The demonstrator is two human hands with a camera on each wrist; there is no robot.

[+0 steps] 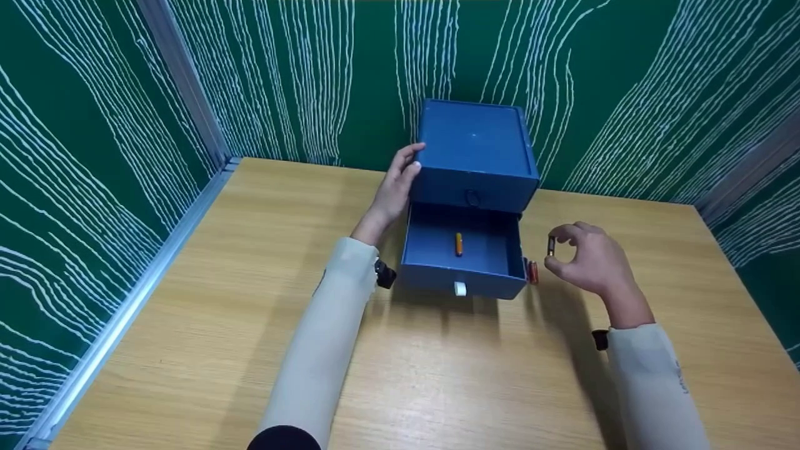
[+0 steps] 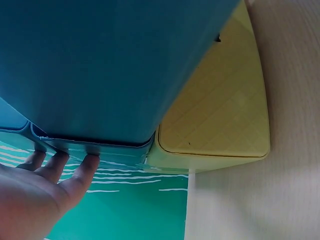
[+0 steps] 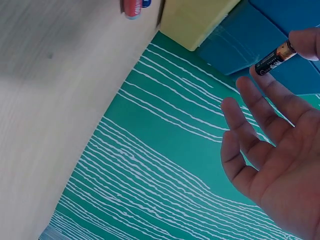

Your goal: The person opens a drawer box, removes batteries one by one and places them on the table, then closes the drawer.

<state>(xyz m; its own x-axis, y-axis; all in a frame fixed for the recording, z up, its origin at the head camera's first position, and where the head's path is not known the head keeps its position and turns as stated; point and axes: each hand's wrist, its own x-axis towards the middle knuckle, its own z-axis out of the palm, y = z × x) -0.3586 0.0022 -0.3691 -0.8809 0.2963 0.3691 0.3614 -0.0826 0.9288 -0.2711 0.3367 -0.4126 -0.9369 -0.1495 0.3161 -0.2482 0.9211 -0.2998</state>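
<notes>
My right hand (image 1: pixel 590 259) pinches a black and copper-coloured battery (image 1: pixel 550 245) between thumb and fingertip, above the table right of the open drawer (image 1: pixel 431 250). In the right wrist view the battery (image 3: pixel 275 58) is held by its ends, the other fingers spread. My left hand (image 1: pixel 394 190) rests against the left side of the blue drawer box (image 1: pixel 478 140); in the left wrist view its fingertips (image 2: pixel 90 162) touch the box's back edge. An orange-yellow battery (image 1: pixel 459 244) lies inside the drawer. Beside the drawer's right wall is a red battery (image 1: pixel 533 272), with another partly hidden.
A yellow lower unit (image 2: pixel 215 105) sits beneath the blue one. The drawer's front bears a white pull tab (image 1: pixel 460 289). Behind the wooden table (image 1: pixel 250 262) stand green panels (image 1: pixel 369 81) with white wavy lines, and a metal rail (image 1: pixel 125 300) runs along the left.
</notes>
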